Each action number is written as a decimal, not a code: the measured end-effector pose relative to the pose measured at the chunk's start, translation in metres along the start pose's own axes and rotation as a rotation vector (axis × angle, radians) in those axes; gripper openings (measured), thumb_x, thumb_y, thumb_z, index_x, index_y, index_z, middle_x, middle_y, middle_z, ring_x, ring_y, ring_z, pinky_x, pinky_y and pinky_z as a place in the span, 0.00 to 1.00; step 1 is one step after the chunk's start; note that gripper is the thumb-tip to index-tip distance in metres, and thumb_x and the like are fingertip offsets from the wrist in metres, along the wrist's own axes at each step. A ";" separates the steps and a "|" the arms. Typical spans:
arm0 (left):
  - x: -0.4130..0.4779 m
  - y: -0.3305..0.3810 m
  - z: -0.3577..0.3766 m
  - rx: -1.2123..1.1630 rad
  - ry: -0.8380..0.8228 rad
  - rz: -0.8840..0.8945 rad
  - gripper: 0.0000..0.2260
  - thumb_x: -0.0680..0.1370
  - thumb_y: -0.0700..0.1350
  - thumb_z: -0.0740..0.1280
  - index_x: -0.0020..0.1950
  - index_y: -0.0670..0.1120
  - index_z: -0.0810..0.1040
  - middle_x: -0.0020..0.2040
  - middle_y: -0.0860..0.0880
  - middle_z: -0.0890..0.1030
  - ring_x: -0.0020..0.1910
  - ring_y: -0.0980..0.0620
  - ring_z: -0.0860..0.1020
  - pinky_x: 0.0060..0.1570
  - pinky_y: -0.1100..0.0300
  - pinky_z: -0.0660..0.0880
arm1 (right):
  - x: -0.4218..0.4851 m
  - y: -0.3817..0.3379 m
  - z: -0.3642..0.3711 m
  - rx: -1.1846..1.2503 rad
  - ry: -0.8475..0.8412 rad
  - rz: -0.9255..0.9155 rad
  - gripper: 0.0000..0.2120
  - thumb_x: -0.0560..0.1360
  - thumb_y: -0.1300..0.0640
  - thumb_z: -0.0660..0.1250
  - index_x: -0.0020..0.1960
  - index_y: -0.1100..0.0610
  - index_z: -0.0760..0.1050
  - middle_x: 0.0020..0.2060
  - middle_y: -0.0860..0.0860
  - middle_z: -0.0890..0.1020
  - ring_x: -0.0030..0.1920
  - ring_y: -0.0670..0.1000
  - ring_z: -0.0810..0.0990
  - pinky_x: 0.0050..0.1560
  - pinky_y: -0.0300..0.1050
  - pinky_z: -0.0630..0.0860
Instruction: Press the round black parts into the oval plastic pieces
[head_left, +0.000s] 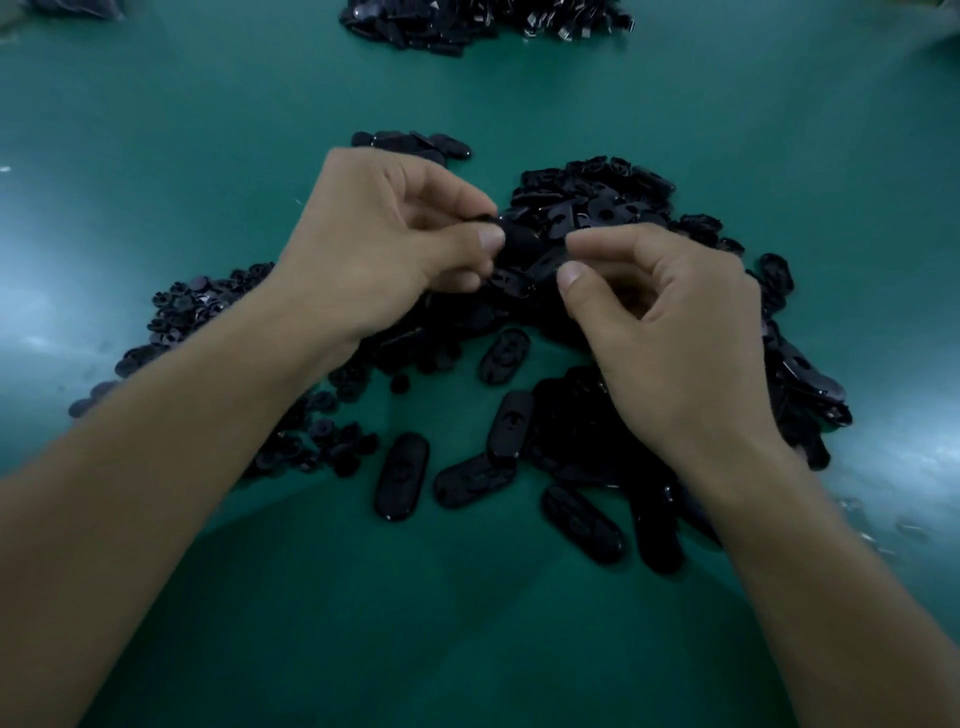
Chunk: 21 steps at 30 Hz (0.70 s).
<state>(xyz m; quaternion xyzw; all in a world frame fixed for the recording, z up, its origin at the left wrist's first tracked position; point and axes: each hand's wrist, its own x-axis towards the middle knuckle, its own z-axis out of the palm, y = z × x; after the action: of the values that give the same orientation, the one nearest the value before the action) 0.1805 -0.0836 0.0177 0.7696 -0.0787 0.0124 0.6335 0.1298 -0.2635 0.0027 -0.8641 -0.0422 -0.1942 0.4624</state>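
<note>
The green worktop (208, 156) fills almost all I can see. On it, in front of me and off to my right, lies a big heap of oval pieces (597, 202), all black and piled on top of each other. At the far edge sits another dark heap (483, 23), too blurry for me to tell what is in it. On my left, partly under my arm, is a lower pile of small round parts (197, 306), black too. A short row of ovals (410, 143) lies just past my left hand.

Close to me a few loose oval pieces lie flat on the worktop. One (402, 475) points away from me, another (511, 426) is just beside it to the right, and a third (582, 522) lies slanted near my right wrist.

My left hand (384, 244) and my right hand (670, 332) are both up over the middle of the heap, close together. The fingers of each hand are curled in. Between them is a black piece (535, 254). My left thumb and fingers pinch one end, and my right thumb and first finger pinch the other end. It is so dark that I cannot tell if it is one piece or two pressed together.
</note>
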 end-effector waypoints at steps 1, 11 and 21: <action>0.006 0.000 -0.004 0.012 0.047 -0.004 0.04 0.74 0.36 0.75 0.45 0.43 0.82 0.34 0.48 0.85 0.35 0.53 0.85 0.38 0.65 0.80 | -0.001 0.001 -0.001 -0.052 0.015 -0.014 0.08 0.78 0.55 0.70 0.56 0.51 0.82 0.40 0.37 0.82 0.43 0.36 0.81 0.45 0.27 0.76; 0.084 -0.018 -0.031 0.210 0.270 -0.098 0.07 0.74 0.37 0.75 0.41 0.45 0.80 0.38 0.44 0.83 0.33 0.54 0.83 0.35 0.65 0.78 | -0.007 -0.007 0.000 -0.451 -0.280 -0.084 0.17 0.75 0.39 0.67 0.57 0.49 0.81 0.44 0.43 0.77 0.50 0.47 0.73 0.52 0.44 0.74; 0.106 -0.031 -0.027 0.371 0.309 -0.146 0.08 0.71 0.41 0.79 0.38 0.46 0.81 0.36 0.45 0.83 0.25 0.59 0.81 0.27 0.69 0.75 | -0.010 -0.015 0.004 -0.507 -0.351 -0.063 0.18 0.78 0.39 0.65 0.61 0.48 0.80 0.49 0.46 0.78 0.55 0.49 0.71 0.58 0.45 0.71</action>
<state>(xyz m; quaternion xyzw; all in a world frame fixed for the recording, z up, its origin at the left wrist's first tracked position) 0.2914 -0.0626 0.0055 0.8653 0.0783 0.0984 0.4852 0.1181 -0.2509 0.0087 -0.9705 -0.0984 -0.0606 0.2117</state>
